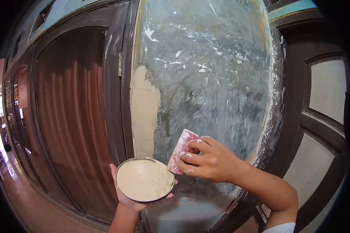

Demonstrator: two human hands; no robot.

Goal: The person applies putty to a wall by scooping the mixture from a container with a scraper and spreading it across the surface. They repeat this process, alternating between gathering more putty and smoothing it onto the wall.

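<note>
A round bowl of cream-coloured paste [144,179] rests on my left hand [129,202], whose palm is under it and whose fingers show at its edges. My right hand [206,161] grips a flat pink scraper [182,149] smeared with white paste. The scraper's lower corner is at the bowl's right rim. White specks mark the fingers of my right hand. Behind both hands stands a grey, patchy wall [210,97], with a smooth cream strip [144,112] along its left side.
Left of the wall is a dark wooden frame [120,101] with a metal hinge and a reddish-brown curtain [74,124]. A dark door with pale panels [326,89] stands at the right. Tiled floor [35,198] shows at the lower left.
</note>
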